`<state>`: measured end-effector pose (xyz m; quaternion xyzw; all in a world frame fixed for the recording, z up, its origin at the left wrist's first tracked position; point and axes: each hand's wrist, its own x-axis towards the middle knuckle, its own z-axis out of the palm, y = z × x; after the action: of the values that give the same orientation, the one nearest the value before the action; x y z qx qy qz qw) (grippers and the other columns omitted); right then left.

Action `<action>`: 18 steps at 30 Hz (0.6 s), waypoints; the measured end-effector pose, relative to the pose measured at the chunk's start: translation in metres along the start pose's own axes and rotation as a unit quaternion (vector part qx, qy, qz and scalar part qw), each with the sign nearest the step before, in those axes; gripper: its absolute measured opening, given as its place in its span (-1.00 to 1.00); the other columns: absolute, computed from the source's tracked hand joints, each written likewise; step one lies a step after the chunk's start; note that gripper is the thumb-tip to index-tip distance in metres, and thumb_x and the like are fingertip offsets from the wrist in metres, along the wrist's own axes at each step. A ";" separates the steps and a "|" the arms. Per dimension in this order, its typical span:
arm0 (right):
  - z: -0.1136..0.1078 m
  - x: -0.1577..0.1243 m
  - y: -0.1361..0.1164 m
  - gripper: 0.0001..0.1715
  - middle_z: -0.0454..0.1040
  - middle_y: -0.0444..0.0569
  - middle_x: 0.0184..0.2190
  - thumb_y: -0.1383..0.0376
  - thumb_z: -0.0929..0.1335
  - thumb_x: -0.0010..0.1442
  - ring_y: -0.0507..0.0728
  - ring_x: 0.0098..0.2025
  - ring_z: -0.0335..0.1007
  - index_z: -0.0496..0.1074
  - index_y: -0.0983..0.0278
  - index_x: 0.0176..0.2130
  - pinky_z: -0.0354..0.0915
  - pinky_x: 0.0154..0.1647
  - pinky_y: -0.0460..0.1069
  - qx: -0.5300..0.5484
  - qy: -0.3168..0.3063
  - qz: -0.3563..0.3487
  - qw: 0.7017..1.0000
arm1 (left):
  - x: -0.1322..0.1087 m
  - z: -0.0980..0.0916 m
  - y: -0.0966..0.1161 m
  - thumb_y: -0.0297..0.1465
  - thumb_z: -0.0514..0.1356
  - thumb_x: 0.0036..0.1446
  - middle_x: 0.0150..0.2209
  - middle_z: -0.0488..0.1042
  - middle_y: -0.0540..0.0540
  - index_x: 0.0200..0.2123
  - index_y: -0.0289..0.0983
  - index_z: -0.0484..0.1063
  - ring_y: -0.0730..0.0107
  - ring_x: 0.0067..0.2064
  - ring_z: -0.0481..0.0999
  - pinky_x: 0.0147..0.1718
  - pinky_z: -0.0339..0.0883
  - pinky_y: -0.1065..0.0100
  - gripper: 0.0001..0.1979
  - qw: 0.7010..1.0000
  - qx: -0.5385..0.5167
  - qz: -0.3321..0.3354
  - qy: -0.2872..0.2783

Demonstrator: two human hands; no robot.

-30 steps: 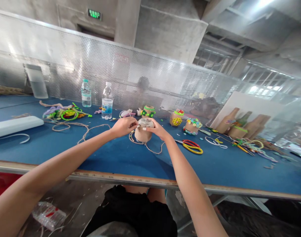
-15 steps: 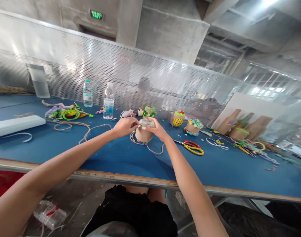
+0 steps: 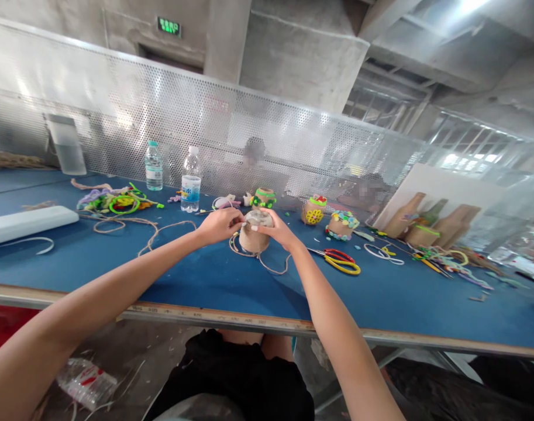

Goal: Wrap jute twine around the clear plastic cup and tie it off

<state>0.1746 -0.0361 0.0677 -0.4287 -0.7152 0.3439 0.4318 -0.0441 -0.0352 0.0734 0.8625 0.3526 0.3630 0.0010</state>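
"Head view: where was the tan pot (image 3: 254,241)?"

"On the bench (image 3: 231,286), between the left hand (image 3: 220,225) and the right hand (image 3: 281,230), its axis roughly upright, cord (image 3: 275,272) lying around its base."

"Which was nearer?"

"The right hand, clamped around its top from the right. The left hand's fingertips were bunched beside its upper left edge; I couldn't tell whether they pinched anything."

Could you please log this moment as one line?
left hand: at tan container; right hand: holding container top; twine: on blue table beside container; scissors: on table, right of container
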 end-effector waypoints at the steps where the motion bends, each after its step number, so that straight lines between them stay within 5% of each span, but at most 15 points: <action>1: 0.000 0.000 -0.001 -0.11 0.28 0.07 0.23 0.10 0.53 -0.10 0.30 0.25 0.22 0.21 0.14 0.16 0.13 0.29 0.23 0.002 -0.002 0.001 1.000 | 0.000 0.000 0.000 -0.49 0.18 0.11 -0.34 0.53 -0.06 -0.28 -0.29 0.48 0.36 -0.34 0.48 -0.38 0.24 0.42 -0.90 1.000 -0.008 -0.006 0.000; 12: 0.000 -0.002 -0.006 -0.10 0.27 0.05 0.24 0.19 0.55 -0.17 0.28 0.26 0.21 0.25 0.17 0.13 0.13 0.29 0.17 0.051 -0.043 0.000 0.998 | 0.004 -0.007 0.000 -0.43 0.26 0.01 -0.45 0.50 -0.02 -0.37 -0.30 0.46 0.43 -0.44 0.44 -0.42 0.29 0.43 -0.92 0.987 -0.147 -0.067 -0.016; 18: -0.002 -0.005 -0.011 0.04 0.18 0.03 0.31 0.20 0.57 -0.19 0.29 0.33 0.10 0.20 0.15 0.23 0.05 0.34 0.17 0.063 -0.092 -0.019 0.994 | 0.004 -0.012 -0.007 -0.38 0.34 -0.08 -0.13 0.51 -0.12 -0.17 -0.27 0.43 0.54 -0.50 0.41 -0.47 0.33 0.45 -0.65 0.982 -0.185 -0.021 -0.003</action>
<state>0.1741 -0.0446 0.0767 -0.3533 -0.7368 0.4178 0.3972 -0.0537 -0.0307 0.0827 0.8408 0.2972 0.4195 0.1694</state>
